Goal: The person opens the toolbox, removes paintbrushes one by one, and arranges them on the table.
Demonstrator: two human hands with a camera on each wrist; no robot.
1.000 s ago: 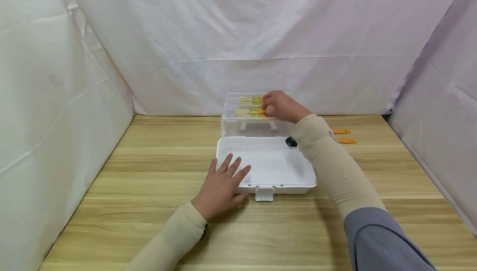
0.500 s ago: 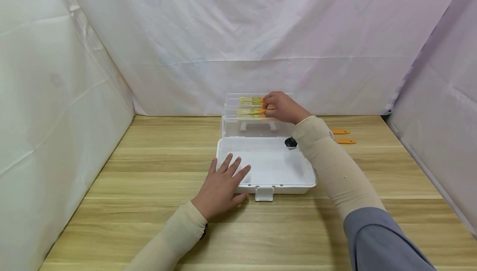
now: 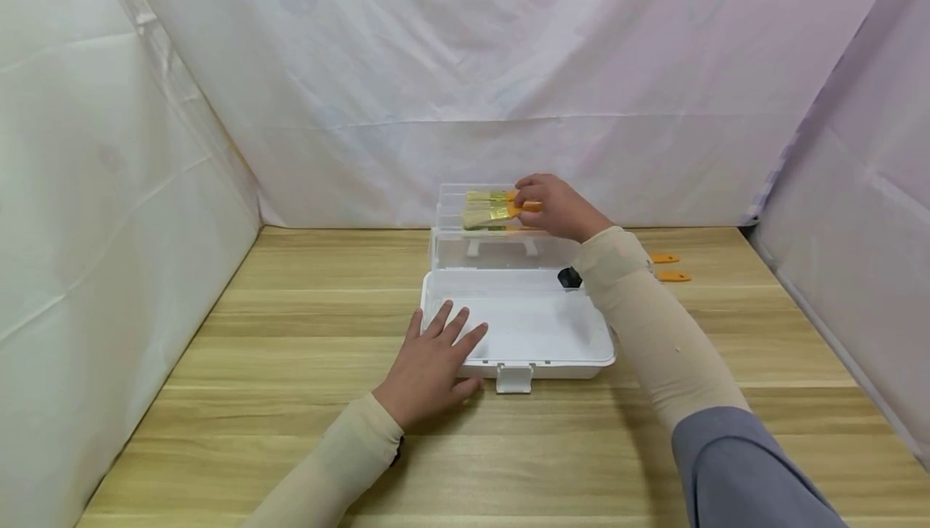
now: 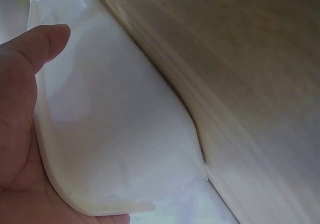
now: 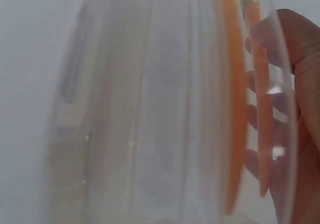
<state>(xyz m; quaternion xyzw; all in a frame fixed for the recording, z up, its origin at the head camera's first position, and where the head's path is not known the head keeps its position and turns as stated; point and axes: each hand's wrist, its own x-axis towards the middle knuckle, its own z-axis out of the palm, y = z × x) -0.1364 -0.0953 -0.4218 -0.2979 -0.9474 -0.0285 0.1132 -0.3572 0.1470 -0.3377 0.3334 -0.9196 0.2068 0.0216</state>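
Note:
My left hand (image 3: 429,370) rests on the front left corner of an open white storage box (image 3: 538,326), fingers spread straight over its inside. The left wrist view shows the thumb along the box's outer wall (image 4: 115,109). At the raised clear trays (image 3: 454,213), my right hand (image 3: 555,207) pinches the orange handle of a paintbrush (image 3: 485,215), its pale bristles pointing left and tilted slightly down. Another paintbrush (image 3: 483,197) lies just behind it in the upper tray. The right wrist view has fingers around one orange handle (image 5: 262,104), beside a second, blurred orange handle (image 5: 232,104).
Two orange handle ends (image 3: 672,276) lie on the wooden table (image 3: 327,310) to the right, partly hidden by the right forearm. A black item (image 3: 570,278) sits at the box's back right. White cloth (image 3: 349,68) hangs behind and on both sides.
My right hand has tilted and slightly lifted the nearer paintbrush, so its bristles now stand clear of the lower tray. The left hand has stayed in place.

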